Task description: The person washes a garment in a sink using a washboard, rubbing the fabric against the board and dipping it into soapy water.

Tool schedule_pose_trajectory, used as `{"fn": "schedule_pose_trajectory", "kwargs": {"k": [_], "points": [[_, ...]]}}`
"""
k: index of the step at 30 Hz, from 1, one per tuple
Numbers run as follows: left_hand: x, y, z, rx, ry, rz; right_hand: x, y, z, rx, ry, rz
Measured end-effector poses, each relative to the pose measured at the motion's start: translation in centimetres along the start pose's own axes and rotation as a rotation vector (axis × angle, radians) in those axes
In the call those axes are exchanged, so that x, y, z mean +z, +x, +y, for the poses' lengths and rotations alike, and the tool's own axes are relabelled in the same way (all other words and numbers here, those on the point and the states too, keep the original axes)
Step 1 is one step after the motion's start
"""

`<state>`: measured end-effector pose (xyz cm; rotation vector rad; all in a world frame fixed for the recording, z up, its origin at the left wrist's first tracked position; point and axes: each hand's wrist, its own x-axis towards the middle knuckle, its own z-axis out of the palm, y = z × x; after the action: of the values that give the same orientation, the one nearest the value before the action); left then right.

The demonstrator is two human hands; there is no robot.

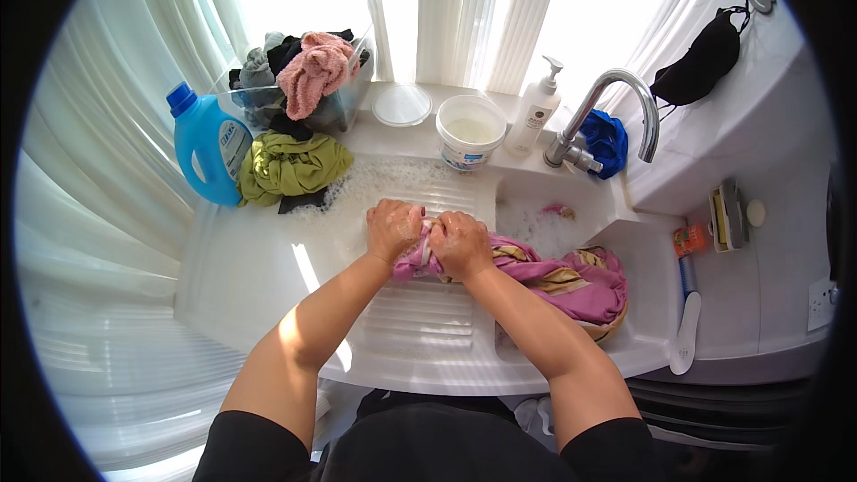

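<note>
My left hand [394,229] and my right hand [460,245] are side by side, both closed around a pink cloth with yellow patterned bands [571,286]. A bunched part of it shows between and below my fists, over the ribbed washboard [420,317] of the white sink. The rest trails to the right, across the basin divider and into the right-hand basin [544,223]. That basin holds sudsy water, with a small pink bit showing in it. Wet suds cling to my hands, and foam [384,180] lies behind them on the sink's back part.
At the back left are a blue detergent bottle [210,147], a green cloth [295,165] and a clear bin of clothes [357,89]. A white tub [470,129], its lid [402,104], a pump bottle [533,112] and the faucet [616,98] line the back ledge. A white-handled brush [686,335] lies right.
</note>
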<state>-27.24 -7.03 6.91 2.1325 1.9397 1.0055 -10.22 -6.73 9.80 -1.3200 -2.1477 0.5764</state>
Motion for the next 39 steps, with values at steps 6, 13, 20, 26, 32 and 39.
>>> {"fn": "schedule_pose_trajectory", "kwargs": {"k": [6,13,20,26,32,39], "points": [[-3.6,-0.4,1.5,-0.036,-0.154,-0.296,-2.9,-1.6,-2.7,0.198,-0.041,-0.174],[-6.0,-13.0,7.2,0.328,0.094,0.072,-1.7,-12.2,-0.2,-0.558,-0.294,0.239],[-0.6,2.4,1.9,-0.055,0.126,-0.173,-0.9,1.2,0.3,0.034,-0.165,0.129],[-5.0,-3.4,4.4,0.084,0.001,-0.195,-2.9,-6.2,-0.9,-0.140,-0.221,-0.030],[-5.4,-8.5,6.9,0.287,0.022,0.060,-1.5,-9.3,0.3,-0.429,-0.298,0.145],[-3.6,-3.7,4.3,0.326,-0.164,0.019,-1.9,-4.0,0.9,-0.470,-0.131,0.061]]}}
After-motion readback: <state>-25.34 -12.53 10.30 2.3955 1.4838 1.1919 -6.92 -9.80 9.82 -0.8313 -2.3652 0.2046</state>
